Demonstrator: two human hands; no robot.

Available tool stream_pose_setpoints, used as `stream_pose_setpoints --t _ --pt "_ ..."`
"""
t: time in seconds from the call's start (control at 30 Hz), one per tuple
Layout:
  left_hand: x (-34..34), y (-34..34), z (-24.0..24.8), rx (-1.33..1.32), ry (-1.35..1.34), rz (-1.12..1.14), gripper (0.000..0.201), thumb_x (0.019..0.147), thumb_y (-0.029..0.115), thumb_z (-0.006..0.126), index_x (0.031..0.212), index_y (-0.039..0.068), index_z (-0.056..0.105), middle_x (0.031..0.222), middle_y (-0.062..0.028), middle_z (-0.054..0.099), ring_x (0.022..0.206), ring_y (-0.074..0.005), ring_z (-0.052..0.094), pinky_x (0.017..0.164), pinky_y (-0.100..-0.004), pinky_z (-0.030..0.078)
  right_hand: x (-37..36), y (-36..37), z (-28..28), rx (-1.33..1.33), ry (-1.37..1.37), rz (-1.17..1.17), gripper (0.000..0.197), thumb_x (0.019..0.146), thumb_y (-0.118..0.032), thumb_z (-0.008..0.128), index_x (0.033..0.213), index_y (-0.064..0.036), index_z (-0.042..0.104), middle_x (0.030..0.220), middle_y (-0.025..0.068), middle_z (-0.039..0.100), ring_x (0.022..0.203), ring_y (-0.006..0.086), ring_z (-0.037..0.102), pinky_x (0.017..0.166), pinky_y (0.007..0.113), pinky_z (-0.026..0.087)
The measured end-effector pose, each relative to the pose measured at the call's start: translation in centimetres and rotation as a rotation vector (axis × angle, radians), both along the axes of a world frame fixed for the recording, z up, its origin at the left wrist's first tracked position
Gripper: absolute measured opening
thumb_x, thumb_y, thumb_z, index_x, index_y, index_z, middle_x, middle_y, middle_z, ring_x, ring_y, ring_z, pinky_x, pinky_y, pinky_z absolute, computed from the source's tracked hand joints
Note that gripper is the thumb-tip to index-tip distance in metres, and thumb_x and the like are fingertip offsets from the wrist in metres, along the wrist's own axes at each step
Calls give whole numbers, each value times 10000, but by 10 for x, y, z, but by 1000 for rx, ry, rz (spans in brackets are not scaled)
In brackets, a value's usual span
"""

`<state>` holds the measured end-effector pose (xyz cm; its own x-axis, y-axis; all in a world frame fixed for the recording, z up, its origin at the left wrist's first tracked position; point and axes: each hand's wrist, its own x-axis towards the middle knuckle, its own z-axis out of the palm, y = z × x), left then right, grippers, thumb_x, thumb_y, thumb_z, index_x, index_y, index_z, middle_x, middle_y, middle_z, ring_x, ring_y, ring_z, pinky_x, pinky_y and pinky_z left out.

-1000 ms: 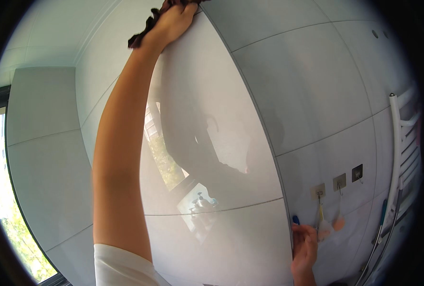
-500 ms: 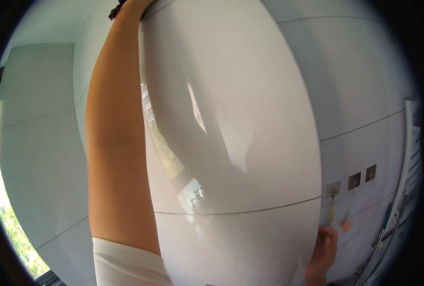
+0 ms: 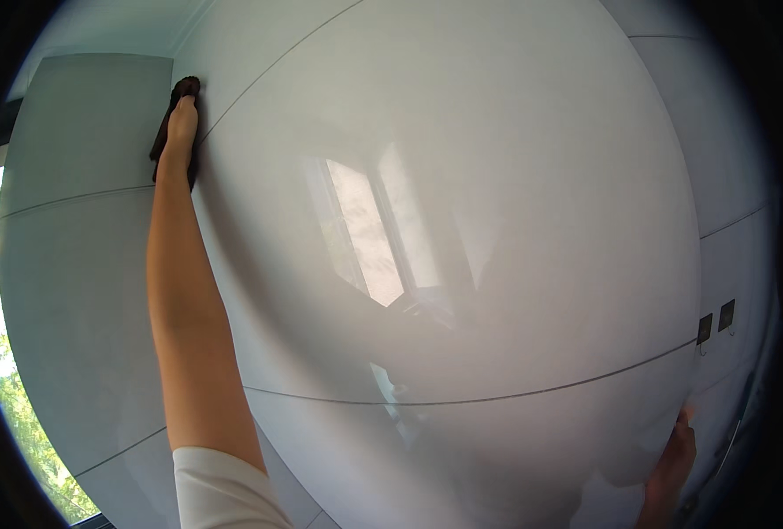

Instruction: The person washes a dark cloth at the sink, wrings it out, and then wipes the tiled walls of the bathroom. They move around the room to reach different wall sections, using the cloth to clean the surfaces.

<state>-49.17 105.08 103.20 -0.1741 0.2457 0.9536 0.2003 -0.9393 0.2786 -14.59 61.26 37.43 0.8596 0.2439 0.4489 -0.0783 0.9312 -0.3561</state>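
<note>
High at the left, my left hand [image 3: 182, 123] is closed on a dark brown cloth [image 3: 159, 145]. It presses the cloth to the glossy white wall [image 3: 541, 220], near the corner with the grey-tiled wall [image 3: 83, 132]. My left arm is stretched out nearly straight, bare above a white sleeve. Low at the right, my right hand [image 3: 676, 454] is at the white wall's outer edge. Its fingers are dim and blurred, so their grip cannot be made out.
Two square metal hooks [image 3: 726, 316] are fixed to the wall past the right edge. A window [image 3: 3, 370] with greenery outside stands at the far left. Thin dark joint lines [image 3: 462, 403] cross the white wall, which mirrors a bright window. The ceiling [image 3: 114, 35] is at upper left.
My view has swung so the white wall fills more of it. My left hand, earlier cut off at the top, now shows whole with the cloth. The hooks and my right hand appear farther right.
</note>
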Motion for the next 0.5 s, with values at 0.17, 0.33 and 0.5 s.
stream_pose_setpoints --t 0.17,0.33,0.5 --pt "-36 33 16 -24 -21 11 640 987 464 354 1460 50 473 1513 -216 447 1433 -350 378 1178 -404 269 -1 -6 -4 -15 60 9 511 912 -231 517 1373 -12 485 1345 97 580 1267 267 525 1087 401 392" --pt "-39 57 66 6 3 58 618 996 429 337 1439 25 488 1487 -232 472 1425 -353 392 1171 -404 281 8 -6 -10 -175 13 -81 552 978 -331 498 1418 1 470 1358 98 563 1266 277 513 1084 420 388" --pt "5 13 115 236 124 165 599 1004 394 321 1418 1 503 1461 -249 497 1417 -355 407 1164 -404 292 5 -6 -9 -209 62 -53 568 1039 -397 448 1459 -14 447 1384 94 549 1281 269 515 1080 414 400"
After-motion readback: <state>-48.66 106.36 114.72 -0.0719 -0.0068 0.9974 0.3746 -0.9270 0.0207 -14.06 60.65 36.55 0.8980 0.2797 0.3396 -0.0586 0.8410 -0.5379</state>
